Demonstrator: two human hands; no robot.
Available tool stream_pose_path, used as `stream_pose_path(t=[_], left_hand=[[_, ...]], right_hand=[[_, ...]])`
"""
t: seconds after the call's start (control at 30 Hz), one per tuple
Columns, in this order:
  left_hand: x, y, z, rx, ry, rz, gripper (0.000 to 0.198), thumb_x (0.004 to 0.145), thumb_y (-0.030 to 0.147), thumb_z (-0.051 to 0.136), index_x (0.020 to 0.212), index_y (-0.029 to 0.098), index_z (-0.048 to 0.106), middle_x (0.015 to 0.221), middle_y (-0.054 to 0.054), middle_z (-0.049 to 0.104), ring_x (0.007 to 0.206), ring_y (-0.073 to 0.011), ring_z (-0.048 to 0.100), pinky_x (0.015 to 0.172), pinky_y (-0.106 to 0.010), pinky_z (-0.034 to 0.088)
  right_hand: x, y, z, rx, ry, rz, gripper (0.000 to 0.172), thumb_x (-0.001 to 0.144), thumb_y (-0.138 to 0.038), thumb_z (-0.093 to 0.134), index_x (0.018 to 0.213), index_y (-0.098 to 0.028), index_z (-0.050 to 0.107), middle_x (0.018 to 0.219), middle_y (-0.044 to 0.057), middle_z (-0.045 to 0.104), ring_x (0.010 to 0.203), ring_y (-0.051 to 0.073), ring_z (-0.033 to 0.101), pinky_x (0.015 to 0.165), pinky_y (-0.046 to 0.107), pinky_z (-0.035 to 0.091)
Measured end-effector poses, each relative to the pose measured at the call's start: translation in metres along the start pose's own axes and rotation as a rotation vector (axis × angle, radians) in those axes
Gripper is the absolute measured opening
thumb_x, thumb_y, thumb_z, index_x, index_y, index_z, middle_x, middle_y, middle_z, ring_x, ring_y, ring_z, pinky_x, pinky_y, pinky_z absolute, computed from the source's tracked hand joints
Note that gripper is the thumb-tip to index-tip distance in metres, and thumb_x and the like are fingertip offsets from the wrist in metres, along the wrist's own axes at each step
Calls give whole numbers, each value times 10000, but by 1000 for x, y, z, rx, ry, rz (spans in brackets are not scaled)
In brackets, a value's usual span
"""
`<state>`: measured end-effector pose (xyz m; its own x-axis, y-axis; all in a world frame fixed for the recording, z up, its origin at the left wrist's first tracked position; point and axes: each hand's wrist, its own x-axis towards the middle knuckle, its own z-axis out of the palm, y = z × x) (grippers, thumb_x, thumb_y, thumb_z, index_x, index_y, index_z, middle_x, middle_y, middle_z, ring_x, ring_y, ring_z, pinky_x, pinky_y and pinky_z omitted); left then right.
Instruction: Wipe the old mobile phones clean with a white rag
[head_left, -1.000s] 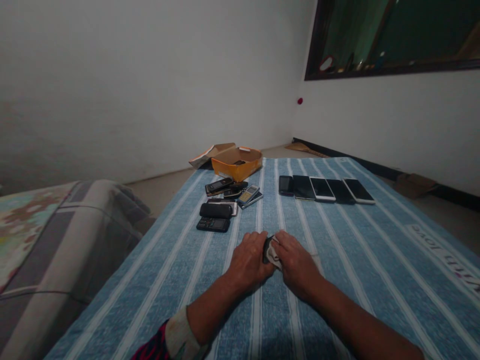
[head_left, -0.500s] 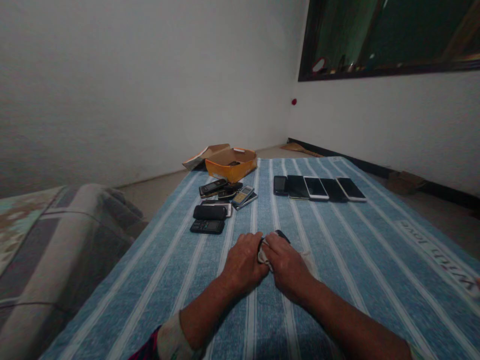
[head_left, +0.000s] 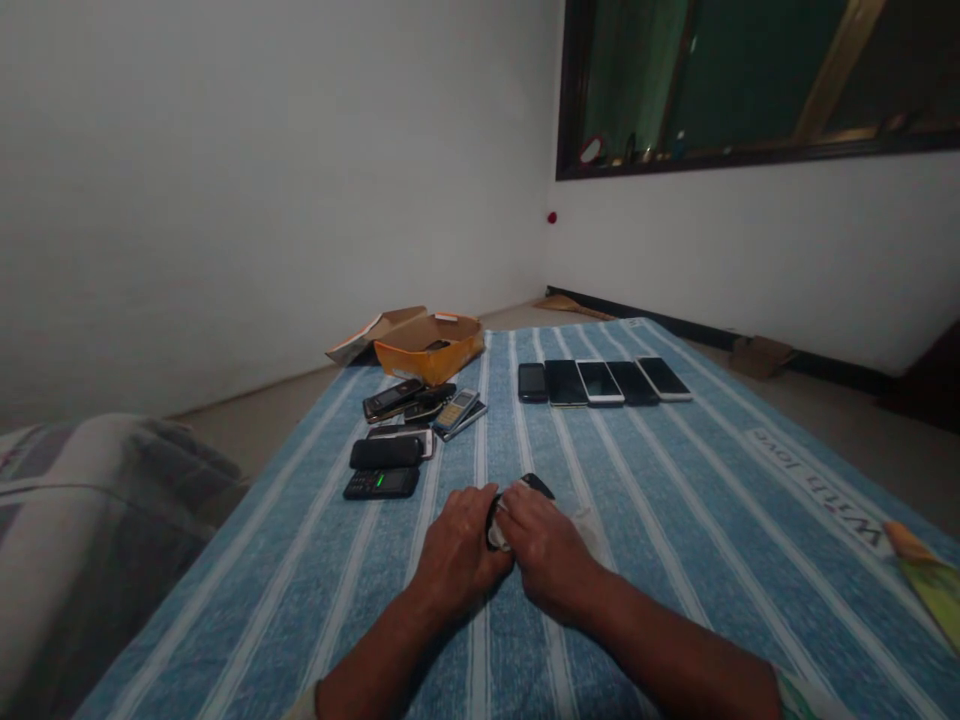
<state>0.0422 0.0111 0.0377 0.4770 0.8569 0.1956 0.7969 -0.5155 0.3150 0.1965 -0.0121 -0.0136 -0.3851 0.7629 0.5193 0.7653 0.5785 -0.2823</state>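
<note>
My left hand (head_left: 455, 545) and my right hand (head_left: 545, 548) meet low on a blue striped sheet (head_left: 675, 520). Between them is a small black phone (head_left: 525, 488); my left fingers curl round its near end. My right hand presses a white cloth (head_left: 501, 522) onto it, fingers closed. Most of the phone is hidden under the hands. A loose heap of old keypad phones (head_left: 409, 415) lies ahead to the left, one with a lit green screen (head_left: 381, 483). Further back, a neat row of smartphones (head_left: 600, 381) lies side by side.
An open orange cardboard box (head_left: 427, 345) with its lid beside it sits at the far end of the sheet. A folded grey blanket (head_left: 90, 520) lies left. White walls, a dark-framed window (head_left: 750, 80), bare floor at right, a printed paper (head_left: 930, 575) at the right edge.
The view has swung, so everything has slid left and down in the picture. My hands stay together on the phone and cloth; more of the phone's far end shows past my right fingers.
</note>
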Motion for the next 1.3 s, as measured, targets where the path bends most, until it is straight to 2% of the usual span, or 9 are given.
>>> stream_pose_path(t=[0.1,0.3,0.4,0.57,0.67,0.8,0.97,1.13,1.3], left_hand=[[0,-1,-1,-8,12,17,422,708,188,619,1124,124,596,974,-106,655,925,-284,586,838,-401,490],[6,-10,-3,-157,42,-38,523,597,211,685,1114,147,643,961,-94,685,942,-307,624,847,-427,503],[13,-17,-12,-421,38,-213,503,521,263,751,1012,167,695,956,-92,715,933,-338,657,868,-465,509],[20,-31,-28,-981,6,-535,470,483,311,823,911,142,726,868,-103,753,835,-337,707,782,-457,552],[20,-37,-29,-1113,43,-619,488,512,339,833,947,144,730,901,-105,757,798,-310,713,709,-420,568],[19,-35,-26,-1132,109,-577,489,465,317,866,910,157,744,905,-100,762,865,-322,712,742,-414,584],[20,-25,-22,-1110,93,-519,506,385,284,882,858,161,748,819,-93,763,904,-368,705,799,-472,585],[18,-28,-14,-1005,19,-354,449,457,282,815,887,178,740,899,-83,767,902,-355,706,870,-499,558],[13,-33,-8,-799,75,-205,469,502,282,785,960,191,734,989,-98,754,930,-348,697,882,-488,553]], right_hand=[[9,2,-7,-40,-31,32,302,871,-70,504,1149,-113,613,1197,160,601,1189,273,490,1036,430,377],[16,24,-31,-207,-104,333,182,896,-85,491,934,-166,650,962,86,623,934,224,550,845,349,408],[16,30,-35,-265,-126,408,204,886,-70,477,918,-153,661,944,96,618,934,231,543,837,350,392],[15,26,-35,-274,-134,355,222,823,-32,488,928,-121,662,986,131,614,989,260,520,887,375,377],[13,22,-35,-187,-116,307,240,759,-44,536,952,-127,652,1017,130,609,1021,267,513,947,413,360],[15,24,-33,88,17,272,354,673,-43,536,998,-155,621,987,82,625,976,230,547,988,435,357],[21,37,-36,452,280,465,388,686,-50,466,1016,-191,614,965,45,650,924,188,600,884,356,469],[21,32,-51,563,59,234,632,680,-127,583,1307,-187,535,1348,113,540,1249,230,501,1060,390,380],[22,29,-62,375,-132,170,639,673,-302,760,1280,-200,592,1346,146,545,1268,279,489,1047,423,375]])
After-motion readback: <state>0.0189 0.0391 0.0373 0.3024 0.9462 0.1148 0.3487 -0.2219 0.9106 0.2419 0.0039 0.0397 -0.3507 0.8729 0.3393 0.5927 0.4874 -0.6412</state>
